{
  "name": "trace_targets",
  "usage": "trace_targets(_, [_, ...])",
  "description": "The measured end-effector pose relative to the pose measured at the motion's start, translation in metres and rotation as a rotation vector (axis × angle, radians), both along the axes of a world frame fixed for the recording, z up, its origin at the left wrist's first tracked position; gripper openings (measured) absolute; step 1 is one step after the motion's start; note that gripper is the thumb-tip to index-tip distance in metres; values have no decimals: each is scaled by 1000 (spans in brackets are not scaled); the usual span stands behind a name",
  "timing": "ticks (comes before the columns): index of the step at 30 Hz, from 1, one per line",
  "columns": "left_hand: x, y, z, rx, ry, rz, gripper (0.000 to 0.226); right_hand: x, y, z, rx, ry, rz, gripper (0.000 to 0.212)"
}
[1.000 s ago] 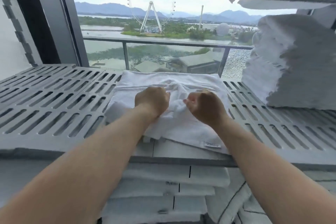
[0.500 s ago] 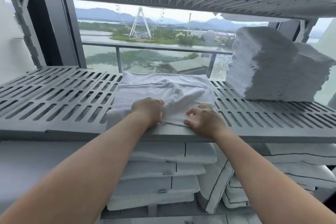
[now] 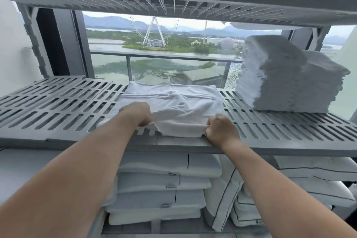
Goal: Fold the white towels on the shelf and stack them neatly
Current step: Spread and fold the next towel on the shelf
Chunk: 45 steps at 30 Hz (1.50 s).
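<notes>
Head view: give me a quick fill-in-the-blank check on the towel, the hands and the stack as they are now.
1. The number of hands gripping the spread towel is ____: the left hand and the right hand.
2. The tall stack of folded towels stands to the ____ of the spread towel.
3. On the level ____ the slatted shelf lie white pillows.

Missing words: two; right; below.
</notes>
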<state>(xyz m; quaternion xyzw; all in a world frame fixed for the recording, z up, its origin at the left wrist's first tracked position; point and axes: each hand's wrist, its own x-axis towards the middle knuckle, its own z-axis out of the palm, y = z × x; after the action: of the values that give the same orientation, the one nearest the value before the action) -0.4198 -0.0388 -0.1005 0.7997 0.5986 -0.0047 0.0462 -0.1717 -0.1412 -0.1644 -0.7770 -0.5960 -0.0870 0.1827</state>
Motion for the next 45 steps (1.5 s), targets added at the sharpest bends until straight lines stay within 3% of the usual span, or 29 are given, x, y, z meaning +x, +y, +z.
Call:
trace_targets(3, [6,-8,3,-81,142,-22,24,16,-11,-1,109,-115,-103,23])
trace_targets(5, [18,-15,1,-60,179,-40,20,24,-16,2,166,-158,-138,24])
trace_targets(9, [55,-31,-9,89,-66,-229,32,32,-25,4,142,-233,-134,24])
trace_targets(12, [82,-50,-27,16,-208,-471,59,38,-31,-2,90,-90,-111,26])
trace_targets(15, [97,-61,-46,-41,-147,-527,90,42,-33,-2,119,-9,-63,24])
trace_targets(18, [96,-63,-55,-22,-65,-555,102,45,-35,-9,136,10,-3,21])
trace_targets(20, [94,-66,-56,30,-26,-563,90,47,-36,-16,150,25,35,21])
trace_targets(25, [87,-72,-48,229,31,-629,33,52,-37,-21,143,113,76,24])
trace_targets(31, [84,-81,-50,345,53,-635,32,70,-45,-9,101,508,95,35])
trace_targets(34, [82,-85,-54,396,78,-634,30,78,-53,-10,157,583,140,33])
trace_targets(36, [83,-84,-57,372,-1,-572,32,81,-60,-18,203,545,200,25])
trace_targets(38, [84,-82,-56,324,-54,-492,48,82,-69,-26,250,402,321,17])
trace_targets(40, [88,-82,-55,316,-17,-466,58,84,-78,-34,239,166,446,44])
trace_targets(42, [94,-84,-54,335,30,-460,58,86,-83,-41,205,-50,479,53])
trace_targets(45, [101,-84,-54,370,91,-439,55,87,-87,-39,270,-36,455,30])
